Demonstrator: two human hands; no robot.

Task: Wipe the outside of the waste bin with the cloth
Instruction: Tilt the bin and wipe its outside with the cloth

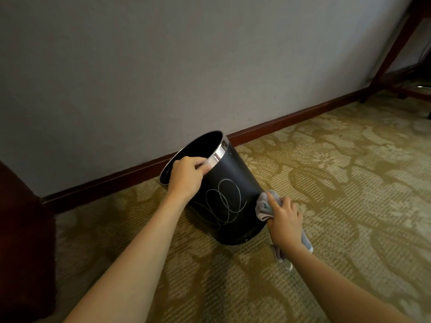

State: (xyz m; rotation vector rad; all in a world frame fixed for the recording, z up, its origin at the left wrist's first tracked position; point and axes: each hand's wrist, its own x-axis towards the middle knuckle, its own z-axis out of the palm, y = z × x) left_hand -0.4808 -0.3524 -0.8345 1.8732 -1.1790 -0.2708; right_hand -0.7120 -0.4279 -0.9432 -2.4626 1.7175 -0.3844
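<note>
The left hand (186,174) is gripping the tilted waste bin (224,194) by its rim; the right hand (283,221), fingers curled round the cloth (264,205), is pressing it low on the side. White scribbles (224,203) are seemingly still unwiped.

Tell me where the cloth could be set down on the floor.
Bare carpet lies right of the waste bin, out to the desk leg. Crowded at the bin: left hand grips its rim, right hand presses the cloth there.

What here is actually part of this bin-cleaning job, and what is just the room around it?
Part of the job:
- waste bin, black, tilted, scribbled with white loops
- grey cloth, against the bin's side
- left hand, gripping the rim
- right hand, holding the cloth

Just the room:
- patterned carpet
- wall
- wooden skirting
- furniture legs
</note>
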